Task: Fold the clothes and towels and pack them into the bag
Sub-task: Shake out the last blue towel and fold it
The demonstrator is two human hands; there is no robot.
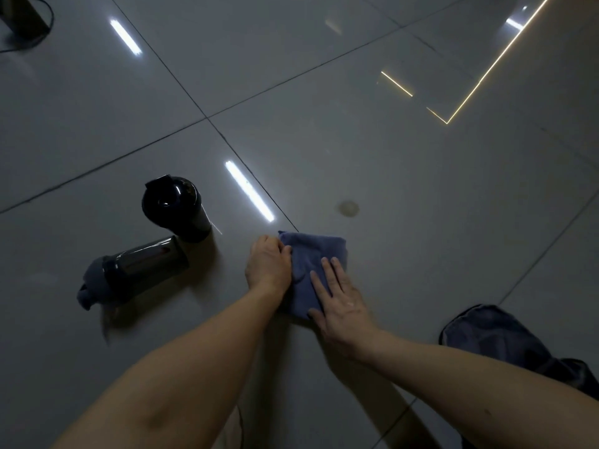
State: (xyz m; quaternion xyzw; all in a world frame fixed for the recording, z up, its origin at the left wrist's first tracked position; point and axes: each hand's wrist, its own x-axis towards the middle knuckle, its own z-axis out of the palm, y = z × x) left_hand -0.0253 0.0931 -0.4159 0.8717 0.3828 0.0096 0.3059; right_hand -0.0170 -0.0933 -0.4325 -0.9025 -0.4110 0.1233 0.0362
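Observation:
A small blue towel (pixel 316 251) lies folded on the grey tiled floor, just below the middle of the view. My left hand (pixel 267 262) is at its left edge with fingers curled, pinching the cloth. Flat on the towel's near right part lies my right hand (pixel 338 298), its fingers straight and pressing down. A dark blue garment (pixel 496 338) lies crumpled on the floor at the lower right. No bag can be made out for certain.
Two dark bottles are left of the towel: one upright (pixel 173 207), one lying on its side (pixel 136 270). A dark object with a cable (pixel 22 17) sits at the top left corner. Glossy floor tiles (pixel 356 140) stretch away ahead.

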